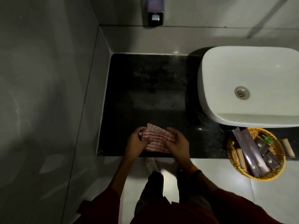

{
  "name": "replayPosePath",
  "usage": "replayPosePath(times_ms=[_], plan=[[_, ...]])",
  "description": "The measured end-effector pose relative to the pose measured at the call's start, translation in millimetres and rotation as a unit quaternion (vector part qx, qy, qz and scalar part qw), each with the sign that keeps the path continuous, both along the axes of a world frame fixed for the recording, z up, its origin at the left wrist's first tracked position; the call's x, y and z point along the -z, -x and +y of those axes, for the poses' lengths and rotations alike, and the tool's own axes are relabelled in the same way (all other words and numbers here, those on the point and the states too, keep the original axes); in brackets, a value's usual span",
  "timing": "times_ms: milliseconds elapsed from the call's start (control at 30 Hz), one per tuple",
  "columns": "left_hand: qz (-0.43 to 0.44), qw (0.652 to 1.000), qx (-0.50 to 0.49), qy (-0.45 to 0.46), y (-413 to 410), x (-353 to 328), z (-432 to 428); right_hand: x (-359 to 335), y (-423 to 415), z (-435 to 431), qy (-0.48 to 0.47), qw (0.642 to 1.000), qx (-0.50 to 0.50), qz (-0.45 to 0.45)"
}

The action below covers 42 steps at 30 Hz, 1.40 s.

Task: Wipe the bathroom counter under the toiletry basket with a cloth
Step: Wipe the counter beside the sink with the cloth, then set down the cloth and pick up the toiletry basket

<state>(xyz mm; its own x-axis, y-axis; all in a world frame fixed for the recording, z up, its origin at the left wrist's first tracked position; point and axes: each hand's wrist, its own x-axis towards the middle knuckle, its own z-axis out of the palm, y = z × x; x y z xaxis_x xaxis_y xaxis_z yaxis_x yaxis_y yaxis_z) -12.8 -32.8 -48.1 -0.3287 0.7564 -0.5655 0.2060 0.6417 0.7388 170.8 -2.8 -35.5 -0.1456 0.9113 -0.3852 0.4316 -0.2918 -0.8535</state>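
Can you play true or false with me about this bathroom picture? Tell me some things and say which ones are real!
1. Both hands hold the striped cloth. True: the left hand and right hand grip it at the front edge of the black counter.
2. The basket sits in the sink. False: it sits in front of the white sink, at the counter's edge.
3. The basket is empty. False: it holds dark packets.
4. A soap dispenser hangs on the wall. True.
5. The sink is full of water. False: its drain shows clearly.
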Motion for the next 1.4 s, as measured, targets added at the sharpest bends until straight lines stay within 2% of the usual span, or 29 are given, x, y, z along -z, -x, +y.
replayPosePath(times_ms=[100,167,267,367,467,533,633,733,867,933,1033,1167,1267,1400], plan=[[-0.015,0.997,-0.035,-0.063,10.8,-2.4,38.6,-10.6,13.1,57.2,-0.058,0.998,-0.034,0.001],[0.014,0.996,-0.035,-0.085,18.9,-5.7,76.2,-13.5,27.9,99.6,-0.088,0.995,-0.048,-0.014],[0.041,0.99,-0.032,-0.128,30.2,-5.6,129.1,-12.8,49.2,157.9,-0.125,0.986,-0.076,-0.085],[0.055,0.983,-0.006,-0.172,40.5,-2.0,166.3,-9.6,64.9,197.9,-0.14,0.979,-0.084,-0.119],[0.115,0.981,0.023,-0.155,52.8,4.7,190.6,-2.7,74.9,218.4,-0.127,0.976,-0.103,-0.146],[0.157,0.977,0.066,-0.127,54.7,8.7,195.8,3.0,75.5,225.8,-0.105,0.957,-0.172,-0.208],[0.27,0.945,0.158,-0.097,51.6,14.4,193.3,10.4,73.5,219.6,-0.121,0.911,-0.258,-0.297],[0.362,0.902,0.218,-0.081,46.0,10.1,183.8,9.4,68.5,207.3,-0.169,0.888,-0.269,-0.333],[0.394,0.867,0.211,-0.218,22.0,-7.6,161.3,-8.4,49.7,183.3,-0.262,0.893,-0.235,-0.28],[0.403,0.85,0.197,-0.276,1.2,-18.5,150.0,-21.2,30.7,166.8,-0.297,0.89,-0.223,-0.266],[0.395,0.836,0.209,-0.318,-47.3,-35.3,129.5,-39.6,-18.1,137.5,-0.34,0.889,-0.191,-0.24],[0.389,0.82,0.229,-0.352,-133.5,-47.3,94.1,-56.8,-106.5,93.4,-0.343,0.897,-0.162,-0.225],[0.349,0.837,0.23,-0.354,-207.4,-44.7,65.9,-59.4,-187.3,64.1,-0.285,0.932,-0.122,-0.19],[0.259,0.889,0.24,-0.292,-300.7,-36.4,33.2,-53.8,-294.7,41.4,-0.281,0.936,-0.058,-0.204]])
